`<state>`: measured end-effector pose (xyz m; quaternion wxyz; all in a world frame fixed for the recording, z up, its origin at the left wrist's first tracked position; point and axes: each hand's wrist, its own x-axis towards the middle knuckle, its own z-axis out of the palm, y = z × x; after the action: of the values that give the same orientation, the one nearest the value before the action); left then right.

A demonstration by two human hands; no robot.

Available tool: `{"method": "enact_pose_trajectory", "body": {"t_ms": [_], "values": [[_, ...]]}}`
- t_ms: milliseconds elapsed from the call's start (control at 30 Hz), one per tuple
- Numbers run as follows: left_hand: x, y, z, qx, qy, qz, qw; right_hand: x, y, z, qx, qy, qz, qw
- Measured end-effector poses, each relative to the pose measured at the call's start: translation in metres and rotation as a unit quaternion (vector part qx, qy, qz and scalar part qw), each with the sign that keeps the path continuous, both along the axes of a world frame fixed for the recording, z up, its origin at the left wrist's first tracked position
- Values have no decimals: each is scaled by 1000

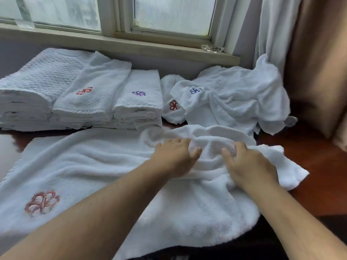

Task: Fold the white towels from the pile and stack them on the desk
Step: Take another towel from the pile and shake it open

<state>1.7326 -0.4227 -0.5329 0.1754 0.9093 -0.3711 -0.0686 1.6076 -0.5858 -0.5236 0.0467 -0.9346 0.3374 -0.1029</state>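
A large white terry towel with a red flower emblem [78, 166] lies spread over the dark wooden desk [319, 162]. The left hand [174, 156] rests flat on its rumpled far edge; beside it, the right hand [247, 164] grips a bunched fold.

Soft, dim daylight enters through the frosted window [174, 14]; edges bow with wide-angle distortion and slight blur.
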Motion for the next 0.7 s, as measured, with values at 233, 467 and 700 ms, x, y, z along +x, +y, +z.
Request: {"method": "enact_pose_trajectory", "body": {"t_ms": [233, 467, 700], "values": [[-1, -22, -29, 60, -93, -35, 993, 1, -27, 26, -87, 47, -12, 995], [-2, 15, -36, 46, -96, -46, 993, 48, -54, 38, 75, 165, -4, 983], [-13, 13, -25, 77, -158, -22, 984, 67, -53, 51, -145, -90, -44, 984]]}}
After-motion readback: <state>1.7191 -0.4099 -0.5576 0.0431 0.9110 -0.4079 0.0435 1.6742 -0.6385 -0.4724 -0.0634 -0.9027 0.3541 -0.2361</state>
